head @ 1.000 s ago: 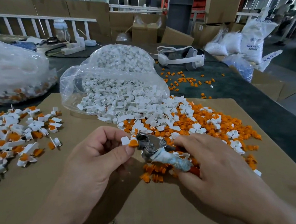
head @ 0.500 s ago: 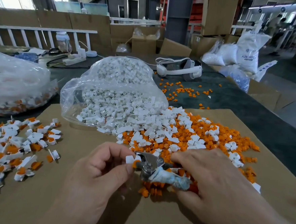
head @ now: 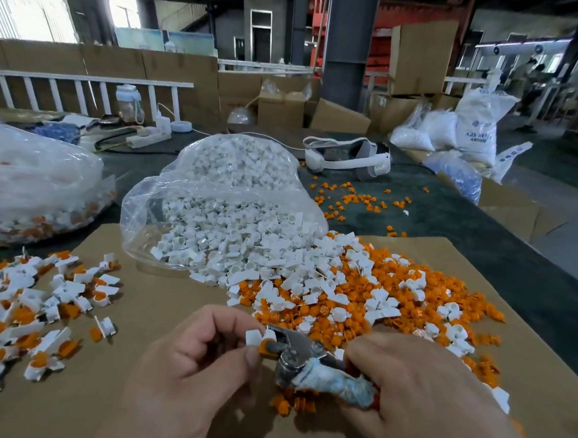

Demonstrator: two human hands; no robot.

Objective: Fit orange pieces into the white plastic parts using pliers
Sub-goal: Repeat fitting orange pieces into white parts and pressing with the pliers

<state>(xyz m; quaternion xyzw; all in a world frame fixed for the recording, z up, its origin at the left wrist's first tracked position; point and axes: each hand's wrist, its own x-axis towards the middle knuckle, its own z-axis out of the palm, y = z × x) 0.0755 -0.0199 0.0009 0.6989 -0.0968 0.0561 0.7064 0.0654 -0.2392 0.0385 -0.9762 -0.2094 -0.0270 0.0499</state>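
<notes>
1. Closest to the camera, well in front of the clear bag (head: 221, 193), the left hand (head: 199, 359) is pinching one white part (head: 253, 337) between thumb and curled fingers. An orange piece (head: 265, 349) is sitting at its lower edge.
2. Right beside it, the right hand (head: 422, 399) is wrapping its fingers round the taped handles of the pliers (head: 296, 359). The metal nose is bearing on that orange piece, so I'm guessing the squeeze is happening right now. I can't tell if the piece is fully seated yet.
3. Between the hands and the bag's mouth, a big loose pile (head: 361, 292) of unjoined white and orange bits is spreading over the cardboard sheet (head: 158, 312). That's a lot of work waiting.
4. Left of the bag's mouth, a finished pile (head: 18, 306) is lying on the same sheet, white parts showing orange inside. So a decent batch is looking done.
5. The clear bag itself is bulging with white parts, so I'm thinking this job is nowhere near half over.
6. Further left of the clear bag, a second bag (head: 26, 183) is holding what look like more joined ones.
7. Behind the clear bag to the right, stray orange bits (head: 350, 199) are lying about the dark table (head: 452, 213), and a white headset (head: 346, 156) is sitting there too.
</notes>
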